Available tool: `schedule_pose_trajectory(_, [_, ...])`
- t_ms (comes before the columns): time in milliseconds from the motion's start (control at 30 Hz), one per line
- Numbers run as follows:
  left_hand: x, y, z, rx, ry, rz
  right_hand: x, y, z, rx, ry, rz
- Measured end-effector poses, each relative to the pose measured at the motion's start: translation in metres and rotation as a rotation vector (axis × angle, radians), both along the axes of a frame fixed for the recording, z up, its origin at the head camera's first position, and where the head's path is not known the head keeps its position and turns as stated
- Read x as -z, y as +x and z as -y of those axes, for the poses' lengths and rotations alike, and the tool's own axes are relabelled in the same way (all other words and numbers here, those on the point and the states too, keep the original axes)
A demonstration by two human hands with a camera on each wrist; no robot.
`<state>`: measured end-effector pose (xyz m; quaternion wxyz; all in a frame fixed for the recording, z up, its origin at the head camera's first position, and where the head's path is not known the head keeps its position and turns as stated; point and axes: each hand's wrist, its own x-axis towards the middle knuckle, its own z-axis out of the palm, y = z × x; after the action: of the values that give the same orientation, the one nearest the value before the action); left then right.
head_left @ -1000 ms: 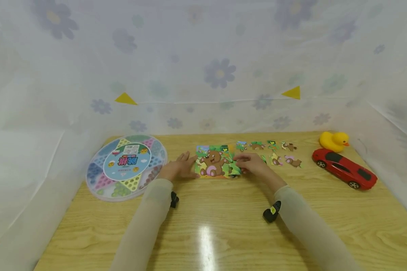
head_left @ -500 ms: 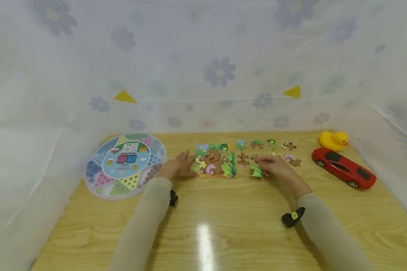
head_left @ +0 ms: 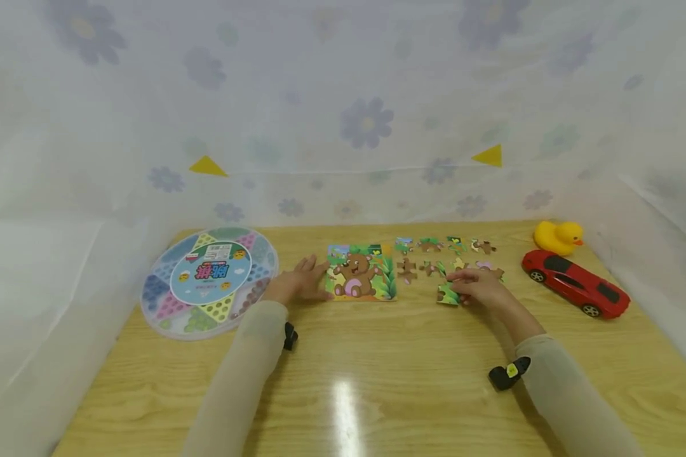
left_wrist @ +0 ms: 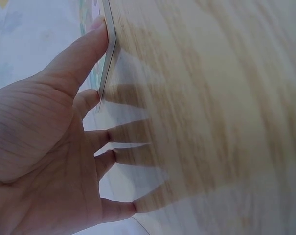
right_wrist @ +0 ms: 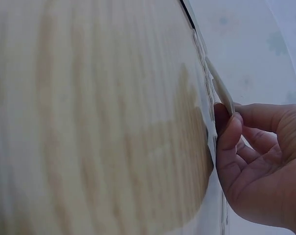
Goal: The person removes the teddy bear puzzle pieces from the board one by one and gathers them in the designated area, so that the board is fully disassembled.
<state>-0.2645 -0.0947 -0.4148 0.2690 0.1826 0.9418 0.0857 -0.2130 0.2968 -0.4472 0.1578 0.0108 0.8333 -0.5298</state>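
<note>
In the head view a square bear puzzle picture (head_left: 359, 279) lies flat on the wooden table (head_left: 343, 355). My left hand (head_left: 302, 282) rests at its left side with fingers spread; in the left wrist view its thumb (left_wrist: 89, 46) touches the edge of the board (left_wrist: 108, 54). Between thumb and forefinger my right hand (head_left: 484, 291) pinches a green puzzle piece (head_left: 448, 294), held slightly tilted over the table; the right wrist view shows this piece edge-on (right_wrist: 222, 88). Several loose puzzle pieces (head_left: 407, 270) lie in two rows right of the picture, some partly hidden behind my right hand.
A round Chinese checkers set (head_left: 211, 273) lies at the left. On the right are a red toy car (head_left: 574, 282) and, behind it, a yellow rubber duck (head_left: 557, 237). Flower-patterned white sheeting (head_left: 297, 127) encloses the back and sides.
My right hand has moved right, carrying the green puzzle piece from the picture's right edge to the front of the loose pieces. My left hand has stayed at the picture's left side.
</note>
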Motion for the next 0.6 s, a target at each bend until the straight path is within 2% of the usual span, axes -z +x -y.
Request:
schedule_pose_trajectory(200, [0.001, 0.002, 0.003, 0.013, 0.001, 0.003, 0.000, 0.002, 0.000, -0.001, 0.038, -0.002])
schedule_pose_trajectory(433, [0.000, 0.003, 0.003, 0.026, -0.017, -0.005, -0.004, 0.005, -0.005, -0.010, 0.148, -0.036])
schedule_pose_trajectory(600, [-0.006, 0.001, 0.003, 0.031, -0.007, -0.016, -0.008, 0.007, -0.012, 0.021, 0.117, -0.045])
